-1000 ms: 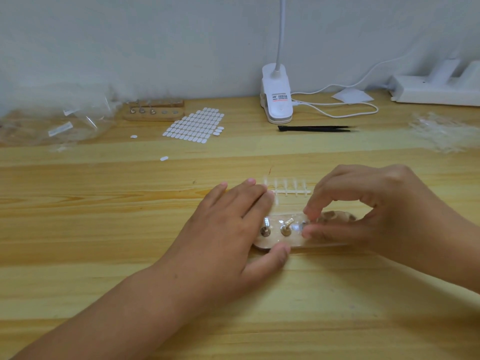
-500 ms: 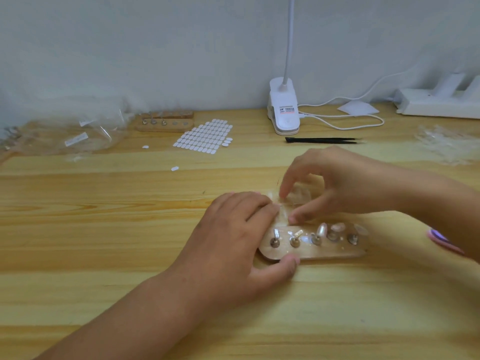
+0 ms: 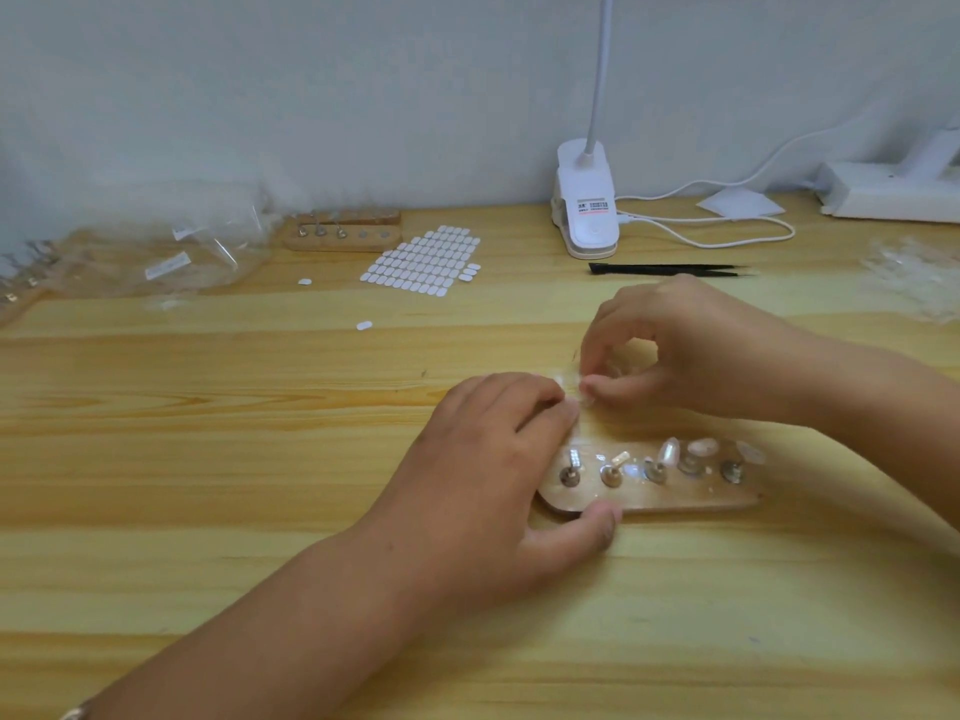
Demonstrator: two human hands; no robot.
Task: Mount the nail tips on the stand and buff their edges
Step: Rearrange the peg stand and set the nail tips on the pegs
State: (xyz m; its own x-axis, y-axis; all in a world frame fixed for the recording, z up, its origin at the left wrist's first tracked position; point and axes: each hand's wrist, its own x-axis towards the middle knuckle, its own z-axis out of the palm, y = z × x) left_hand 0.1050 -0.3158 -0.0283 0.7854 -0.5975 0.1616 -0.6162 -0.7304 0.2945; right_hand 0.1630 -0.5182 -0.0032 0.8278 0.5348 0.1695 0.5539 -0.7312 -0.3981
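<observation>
A wooden nail stand (image 3: 675, 498) lies on the table in front of me, with a row of metal pegs. Clear nail tips (image 3: 701, 449) sit on the three right-hand pegs; the two left pegs are bare. My left hand (image 3: 498, 475) rests over the stand's left end, thumb against its front edge, fingers pressing on a clear strip of nail tips (image 3: 563, 381) behind the stand. My right hand (image 3: 691, 350) is just behind the stand, thumb and forefinger pinched on a clear nail tip of that strip.
A white clip lamp (image 3: 587, 210) and its cable stand at the back. Black tweezers (image 3: 670, 270) lie behind my right hand. A sheet of white adhesive tabs (image 3: 423, 262), a second wooden stand (image 3: 343, 236) and clear plastic bags (image 3: 156, 257) are at the back left.
My right hand left the stand's pegs and moved back to the clear strip, pinching a tip there. The left hand has stayed on the stand's left end. The camera came closer.
</observation>
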